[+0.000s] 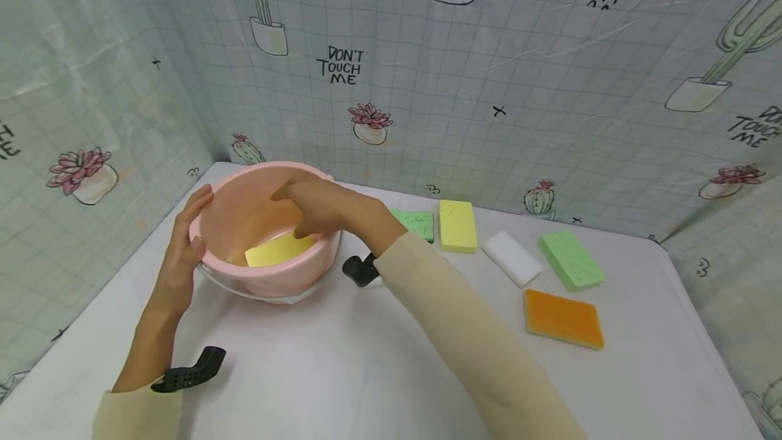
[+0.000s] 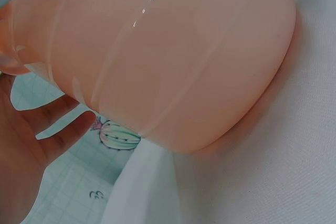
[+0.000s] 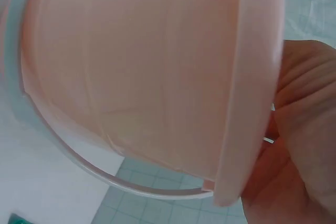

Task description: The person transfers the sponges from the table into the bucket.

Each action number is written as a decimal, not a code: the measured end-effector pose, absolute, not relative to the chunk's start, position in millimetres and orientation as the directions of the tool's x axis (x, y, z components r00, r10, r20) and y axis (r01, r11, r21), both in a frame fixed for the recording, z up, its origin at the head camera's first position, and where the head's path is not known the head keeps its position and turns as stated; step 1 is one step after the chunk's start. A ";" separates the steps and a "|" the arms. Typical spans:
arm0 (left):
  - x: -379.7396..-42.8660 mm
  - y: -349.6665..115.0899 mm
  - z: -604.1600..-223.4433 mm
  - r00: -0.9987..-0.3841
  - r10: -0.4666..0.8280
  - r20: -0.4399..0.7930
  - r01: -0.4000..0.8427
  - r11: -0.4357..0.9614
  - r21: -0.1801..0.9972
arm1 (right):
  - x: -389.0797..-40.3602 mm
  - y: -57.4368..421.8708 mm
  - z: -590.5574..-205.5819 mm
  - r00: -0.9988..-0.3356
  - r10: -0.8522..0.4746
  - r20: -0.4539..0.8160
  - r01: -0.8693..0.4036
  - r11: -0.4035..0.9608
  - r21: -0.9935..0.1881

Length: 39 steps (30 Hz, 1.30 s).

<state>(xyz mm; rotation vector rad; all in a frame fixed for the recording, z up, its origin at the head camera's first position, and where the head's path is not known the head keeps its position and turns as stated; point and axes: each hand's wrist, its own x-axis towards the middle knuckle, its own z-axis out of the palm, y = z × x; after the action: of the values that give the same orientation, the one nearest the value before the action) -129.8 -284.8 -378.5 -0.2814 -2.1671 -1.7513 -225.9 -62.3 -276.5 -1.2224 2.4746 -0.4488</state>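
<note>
A pink bucket (image 1: 277, 282) with a pale handle (image 3: 105, 171) stands at the back left of the white table. Inside it lies a yellow sponge (image 1: 277, 250). My right hand (image 1: 320, 206) reaches over the bucket's rim, thumb pointing down near the sponge and fingers apart; nothing shows in its grasp. In the right wrist view, the bucket's wall hides the fingertips. My left hand (image 1: 178, 267) rests against the bucket's left side, thumb at the rim. The left wrist view shows its fingers (image 2: 68, 135) fairly straight and spread along the outer wall.
Right of the bucket lie a green sponge (image 1: 415, 224) partly behind my right arm, a yellow sponge (image 1: 457, 226), a white sponge (image 1: 512, 259), another green sponge (image 1: 571, 260) and an orange sponge (image 1: 563, 318). A patterned curtain (image 1: 427, 73) encloses the table's back and sides.
</note>
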 end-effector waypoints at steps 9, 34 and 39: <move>-129.6 -284.7 -380.3 -0.923 -0.054 0.381 0.361 0.221 0.906 | -216.5 -33.4 -269.6 -0.563 -0.825 -0.052 -0.741 0.532 -0.411; -129.8 -282.6 -380.4 -0.922 -0.045 0.385 0.367 0.218 0.904 | -189.5 70.3 -300.2 -0.636 -0.767 0.089 -0.715 0.541 -0.443; -128.3 -283.5 -379.7 -0.923 -0.048 0.381 0.363 0.214 0.907 | -185.9 86.8 -319.5 -0.674 -0.737 0.057 -0.655 0.559 -0.508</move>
<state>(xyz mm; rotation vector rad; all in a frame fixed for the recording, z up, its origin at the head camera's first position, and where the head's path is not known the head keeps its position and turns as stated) -128.3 -283.5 -379.7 -0.2947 -2.1674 -1.7601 -185.9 86.8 -319.5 -1.1822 2.6282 -0.7551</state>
